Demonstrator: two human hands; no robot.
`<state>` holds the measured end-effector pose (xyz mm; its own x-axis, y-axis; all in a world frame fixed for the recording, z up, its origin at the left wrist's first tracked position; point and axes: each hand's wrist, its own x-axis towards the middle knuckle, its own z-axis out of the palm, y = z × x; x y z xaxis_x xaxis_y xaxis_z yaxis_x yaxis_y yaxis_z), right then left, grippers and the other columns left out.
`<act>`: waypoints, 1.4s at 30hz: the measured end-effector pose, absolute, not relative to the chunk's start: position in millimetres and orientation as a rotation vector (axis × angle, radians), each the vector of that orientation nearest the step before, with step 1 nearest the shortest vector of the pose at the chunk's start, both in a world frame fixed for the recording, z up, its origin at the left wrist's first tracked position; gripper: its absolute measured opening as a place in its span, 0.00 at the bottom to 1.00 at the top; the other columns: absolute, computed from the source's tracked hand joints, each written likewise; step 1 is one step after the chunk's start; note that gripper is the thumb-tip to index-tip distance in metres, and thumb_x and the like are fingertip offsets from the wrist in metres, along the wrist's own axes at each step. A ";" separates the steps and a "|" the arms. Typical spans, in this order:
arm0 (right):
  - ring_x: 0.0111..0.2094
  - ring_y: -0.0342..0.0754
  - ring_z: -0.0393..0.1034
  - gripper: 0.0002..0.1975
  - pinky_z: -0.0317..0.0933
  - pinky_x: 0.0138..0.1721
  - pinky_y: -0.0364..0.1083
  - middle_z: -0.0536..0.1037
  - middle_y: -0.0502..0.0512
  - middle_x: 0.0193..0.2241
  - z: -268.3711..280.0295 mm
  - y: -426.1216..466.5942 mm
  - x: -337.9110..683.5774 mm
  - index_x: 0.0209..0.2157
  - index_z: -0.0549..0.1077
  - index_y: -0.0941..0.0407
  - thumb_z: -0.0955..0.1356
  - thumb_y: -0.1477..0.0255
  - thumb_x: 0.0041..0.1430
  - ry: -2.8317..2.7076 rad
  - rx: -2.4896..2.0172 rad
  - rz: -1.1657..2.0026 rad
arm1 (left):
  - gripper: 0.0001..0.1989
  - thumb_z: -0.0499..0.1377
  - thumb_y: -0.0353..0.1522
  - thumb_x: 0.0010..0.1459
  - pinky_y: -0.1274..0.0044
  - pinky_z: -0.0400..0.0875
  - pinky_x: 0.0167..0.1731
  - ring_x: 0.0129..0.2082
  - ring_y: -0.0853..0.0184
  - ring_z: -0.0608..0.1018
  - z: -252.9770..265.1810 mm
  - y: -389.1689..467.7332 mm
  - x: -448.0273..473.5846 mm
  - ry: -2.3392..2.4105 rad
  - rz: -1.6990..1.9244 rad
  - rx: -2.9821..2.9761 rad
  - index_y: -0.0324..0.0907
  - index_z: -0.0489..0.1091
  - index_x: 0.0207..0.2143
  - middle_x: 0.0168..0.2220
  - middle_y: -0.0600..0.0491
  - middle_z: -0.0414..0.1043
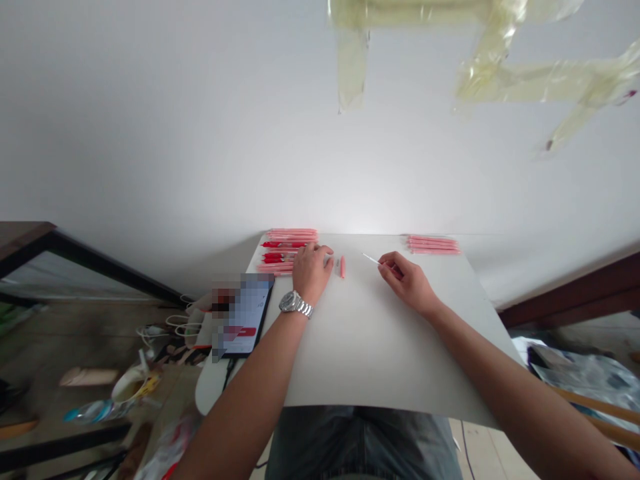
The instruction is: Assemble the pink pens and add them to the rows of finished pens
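My right hand (404,280) is closed in a pinch around a thin white pen refill (370,258), its tip pointing left and away from me. A bit of pink shows between those fingers. My left hand (314,272), with a metal watch on the wrist, lies at the right ends of the pens, fingers bent and thumb apart; no object shows in it. A short pink pen piece (343,267) lies just right of that hand. Beside and partly under the left hand are pink pens (291,233) and red pens (277,259) in a group.
Several pink pens (434,245) lie side by side at the table's back right. A phone (245,320) with a cable rests on the left edge of the white table (360,360). The wall stands directly behind. A cup (131,385) and bottle (90,411) are low on the left.
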<state>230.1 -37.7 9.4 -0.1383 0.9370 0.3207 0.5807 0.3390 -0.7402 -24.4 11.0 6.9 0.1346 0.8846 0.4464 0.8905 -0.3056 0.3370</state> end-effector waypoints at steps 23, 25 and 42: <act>0.27 0.45 0.63 0.14 0.59 0.31 0.45 0.72 0.49 0.28 9.1 -39.0 228.1 0.44 0.71 0.53 0.64 0.57 0.70 -1.814 -1.271 0.612 | 0.15 0.63 0.43 0.63 0.79 0.68 0.28 0.29 0.71 0.74 17.7 1.0 2.6 -1.750 -2.276 -3.018 0.42 0.75 0.44 0.34 0.53 0.74; 0.26 0.45 0.63 0.15 0.59 0.30 0.45 0.72 0.49 0.28 9.4 -39.5 227.5 0.44 0.71 0.53 0.64 0.56 0.70 -1.817 -1.259 0.615 | 0.15 0.65 0.42 0.62 0.79 0.71 0.33 0.34 0.69 0.77 16.3 -0.6 5.4 -1.729 -2.266 -3.083 0.41 0.75 0.44 0.37 0.50 0.76; 0.29 0.45 0.66 0.13 0.60 0.32 0.45 0.75 0.51 0.30 10.6 -41.0 225.7 0.44 0.71 0.53 0.64 0.58 0.70 -1.885 -1.232 0.628 | 0.13 0.65 0.41 0.62 0.76 0.72 0.43 0.39 0.68 0.78 11.4 -6.5 15.4 -1.555 -2.250 -3.282 0.41 0.75 0.42 0.38 0.50 0.77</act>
